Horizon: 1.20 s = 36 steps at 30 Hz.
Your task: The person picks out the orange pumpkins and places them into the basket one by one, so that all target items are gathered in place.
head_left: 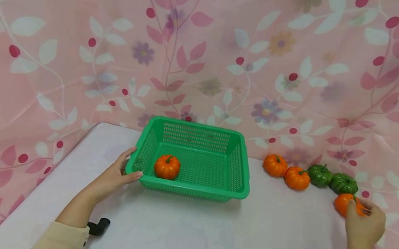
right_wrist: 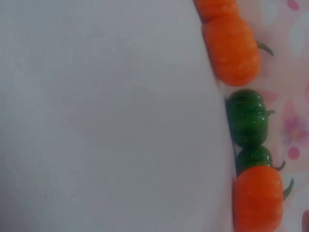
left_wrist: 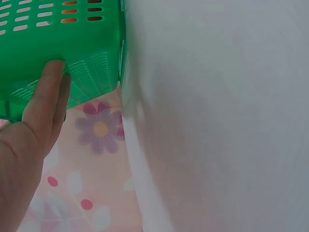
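Note:
A green plastic basket (head_left: 189, 187) stands on the table with one orange pumpkin (head_left: 167, 166) inside, near its left front corner. My left hand (head_left: 111, 178) is at that corner: the thumb lies at the front rim, and straight fingers (left_wrist: 44, 99) press against the basket's side in the left wrist view. At the far right, my right hand (head_left: 366, 223) is over another orange pumpkin (right_wrist: 258, 199), thumb and fingers spread about it. One fingertip (right_wrist: 305, 221) shows at the right wrist view's edge, apart from this pumpkin, which rests on the table.
Two green pumpkins (head_left: 332, 180) sit just behind the right hand's pumpkin, with two orange ones (head_left: 286, 172) further left in the same row. A white cloth covers the table (head_left: 181, 236). A pink floral curtain (head_left: 211, 56) hangs behind it.

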Tool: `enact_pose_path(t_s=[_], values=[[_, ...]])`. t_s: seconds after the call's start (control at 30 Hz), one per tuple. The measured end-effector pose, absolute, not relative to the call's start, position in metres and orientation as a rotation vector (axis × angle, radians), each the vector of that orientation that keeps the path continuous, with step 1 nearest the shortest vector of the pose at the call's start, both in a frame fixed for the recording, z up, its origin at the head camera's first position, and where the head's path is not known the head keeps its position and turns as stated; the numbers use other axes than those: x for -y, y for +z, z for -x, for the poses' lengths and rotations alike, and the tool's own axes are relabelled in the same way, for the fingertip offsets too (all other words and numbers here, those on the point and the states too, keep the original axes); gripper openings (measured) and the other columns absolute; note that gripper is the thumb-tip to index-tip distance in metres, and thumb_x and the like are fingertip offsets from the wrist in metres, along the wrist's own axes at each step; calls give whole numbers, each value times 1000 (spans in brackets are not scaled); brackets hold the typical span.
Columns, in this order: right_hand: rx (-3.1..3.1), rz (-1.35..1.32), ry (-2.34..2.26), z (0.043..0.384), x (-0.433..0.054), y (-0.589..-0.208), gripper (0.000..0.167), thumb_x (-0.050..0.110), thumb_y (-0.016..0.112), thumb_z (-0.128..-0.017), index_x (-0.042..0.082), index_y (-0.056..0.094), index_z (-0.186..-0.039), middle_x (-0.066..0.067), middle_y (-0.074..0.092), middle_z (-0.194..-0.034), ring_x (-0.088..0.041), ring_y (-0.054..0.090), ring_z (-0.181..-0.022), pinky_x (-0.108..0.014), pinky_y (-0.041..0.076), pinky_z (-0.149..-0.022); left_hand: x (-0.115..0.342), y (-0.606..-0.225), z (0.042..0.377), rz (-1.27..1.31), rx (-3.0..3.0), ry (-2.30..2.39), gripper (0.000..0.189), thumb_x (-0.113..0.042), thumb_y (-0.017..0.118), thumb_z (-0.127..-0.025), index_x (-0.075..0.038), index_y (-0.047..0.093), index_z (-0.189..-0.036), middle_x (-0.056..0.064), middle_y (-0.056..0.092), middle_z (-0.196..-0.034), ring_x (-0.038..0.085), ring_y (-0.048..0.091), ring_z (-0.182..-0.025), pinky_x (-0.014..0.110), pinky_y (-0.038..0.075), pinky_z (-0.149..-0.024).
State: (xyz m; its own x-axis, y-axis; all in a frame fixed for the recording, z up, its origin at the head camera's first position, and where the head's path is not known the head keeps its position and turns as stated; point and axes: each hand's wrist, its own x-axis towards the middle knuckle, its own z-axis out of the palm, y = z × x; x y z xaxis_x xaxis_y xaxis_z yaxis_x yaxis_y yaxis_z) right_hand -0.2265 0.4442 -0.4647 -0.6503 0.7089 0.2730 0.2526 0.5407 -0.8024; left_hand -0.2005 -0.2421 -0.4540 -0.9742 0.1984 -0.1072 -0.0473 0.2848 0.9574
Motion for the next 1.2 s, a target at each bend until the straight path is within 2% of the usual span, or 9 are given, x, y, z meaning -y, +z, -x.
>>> enact_pose_path(t_s=[0.17, 0.27, 0.4, 0.6, 0.7, 0.77, 0.9, 1.2], values=[[2295, 796, 1002, 228, -452, -466, 54, 35, 61, -96, 2, 58, -138, -12, 48, -118, -18, 44, -97, -26, 34, -78, 243, -452, 200, -142, -2349, 1769, 97, -31, 69, -96, -32, -2, -162, 23, 9, -164, 44, 28, -144, 62, 28, -114], [2349, 780, 989, 228, -457, -468, 55, 34, 61, -96, 0, 56, -138, -19, 47, -125, -26, 44, -97, -30, 33, -76, 243, -451, 200, -138, -2342, 1780, 96, -30, 69, -96, -33, -2, -161, 23, 8, -164, 44, 28, -144, 63, 27, -114], [2400, 756, 978, 226, -464, -470, 57, 34, 61, -96, -3, 54, -139, -25, 46, -131, -32, 44, -100, -32, 31, -74, 241, -451, 200, -130, -2334, 1782, 96, -30, 69, -96, -33, -1, -161, 23, 9, -164, 44, 29, -143, 62, 27, -114], [2468, 764, 992, 226, -474, -472, 64, 38, 59, -97, -5, 48, -143, -29, 41, -138, -41, 42, -115, -37, 33, -76, 240, -451, 200, -120, -2348, 1772, 96, -30, 70, -96, -31, -1, -162, 23, 11, -164, 44, 31, -143, 63, 28, -113], [2499, 765, 1008, 227, -477, -473, 68, 39, 58, -97, -7, 44, -145, -31, 39, -140, -45, 40, -119, -43, 37, -81, 240, -451, 200, -123, -2352, 1769, 95, -29, 69, -97, -31, -1, -162, 23, 11, -164, 44, 31, -143, 63, 28, -113], [2512, 766, 1029, 228, -478, -474, 71, 41, 58, -98, -8, 40, -147, -33, 38, -142, -47, 38, -122, -50, 40, -90, 241, -452, 201, -124, -2353, 1769, 95, -29, 69, -97, -31, 0, -162, 23, 11, -164, 44, 31, -143, 63, 28, -113], [2537, 766, 1045, 229, -481, -477, 75, 42, 57, -99, -10, 35, -149, -36, 35, -143, -52, 35, -126, -63, 34, -104, 241, -452, 201, -130, -2349, 1772, 96, -31, 70, -96, -30, 0, -162, 23, 12, -164, 44, 30, -143, 62, 28, -114], [2590, 787, 1077, 231, -483, -478, 82, 45, 57, -98, -11, 27, -152, -40, 27, -148, -56, 30, -130, -66, 31, -109, 242, -452, 201, -126, -2355, 1760, 96, -32, 70, -96, -32, 0, -162, 23, 11, -164, 44, 30, -143, 63, 27, -114]])
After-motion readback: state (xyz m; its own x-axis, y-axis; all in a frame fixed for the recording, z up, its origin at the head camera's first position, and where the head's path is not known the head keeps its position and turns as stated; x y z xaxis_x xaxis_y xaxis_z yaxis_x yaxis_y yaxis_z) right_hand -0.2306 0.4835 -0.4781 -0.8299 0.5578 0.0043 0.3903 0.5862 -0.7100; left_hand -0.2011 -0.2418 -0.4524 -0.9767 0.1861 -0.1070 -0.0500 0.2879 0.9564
